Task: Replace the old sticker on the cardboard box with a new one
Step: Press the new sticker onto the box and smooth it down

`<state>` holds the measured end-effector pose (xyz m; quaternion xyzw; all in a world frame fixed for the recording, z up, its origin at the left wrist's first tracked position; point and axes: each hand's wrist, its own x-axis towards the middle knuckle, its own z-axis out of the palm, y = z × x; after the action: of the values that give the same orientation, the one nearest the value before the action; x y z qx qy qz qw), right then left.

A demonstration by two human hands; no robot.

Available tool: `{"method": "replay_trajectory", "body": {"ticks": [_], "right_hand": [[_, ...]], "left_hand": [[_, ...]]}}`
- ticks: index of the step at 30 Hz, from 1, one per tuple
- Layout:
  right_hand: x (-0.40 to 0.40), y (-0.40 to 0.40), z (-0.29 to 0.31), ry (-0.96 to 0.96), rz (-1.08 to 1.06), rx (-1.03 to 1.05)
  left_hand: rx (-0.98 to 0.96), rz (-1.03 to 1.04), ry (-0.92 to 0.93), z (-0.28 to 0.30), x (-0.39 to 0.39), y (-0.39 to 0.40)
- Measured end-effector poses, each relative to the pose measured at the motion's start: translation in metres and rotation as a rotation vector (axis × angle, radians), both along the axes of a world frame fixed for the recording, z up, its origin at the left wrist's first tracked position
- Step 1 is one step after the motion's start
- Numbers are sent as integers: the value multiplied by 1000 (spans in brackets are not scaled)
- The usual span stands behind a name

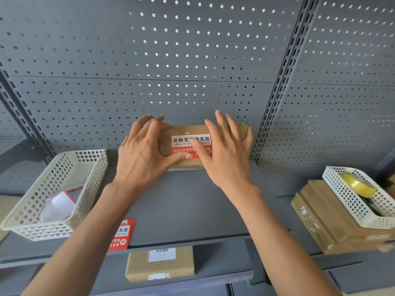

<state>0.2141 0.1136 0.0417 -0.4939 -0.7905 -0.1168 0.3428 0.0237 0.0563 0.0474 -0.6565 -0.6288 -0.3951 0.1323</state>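
Note:
A flat brown cardboard box lies at the back of the grey shelf, against the pegboard. A red and white sticker with black characters sits on its top. My left hand lies over the box's left part, fingers spread, and its thumb presses on the sticker's lower edge. My right hand lies over the right part with straight fingers, and its thumb presses on the middle of the sticker. A stack of red stickers lies near the shelf's front edge, partly hidden by my left forearm.
A white mesh basket with peeled paper stands at the left. At the right, another white basket holding a yellow tape roll rests on stacked cardboard boxes. A labelled cardboard box lies on the lower shelf.

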Motion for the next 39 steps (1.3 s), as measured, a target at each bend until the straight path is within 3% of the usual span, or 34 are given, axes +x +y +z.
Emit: {"method": "replay_trajectory", "body": {"ticks": [10, 14, 24, 35, 39], "right_hand": [[18, 8, -4, 115, 33, 112], [-8, -1, 3, 121, -20, 51], [-18, 1, -2, 78, -102, 98], [8, 11, -8, 235, 120, 186], [9, 5, 0, 255, 83, 146]], "left_hand": [[14, 8, -38, 3, 2, -5], [-33, 91, -114, 12, 20, -5], [-26, 134, -41, 10, 19, -2], [-13, 84, 13, 6, 9, -3], [-38, 100, -27, 8, 15, -3]]}}
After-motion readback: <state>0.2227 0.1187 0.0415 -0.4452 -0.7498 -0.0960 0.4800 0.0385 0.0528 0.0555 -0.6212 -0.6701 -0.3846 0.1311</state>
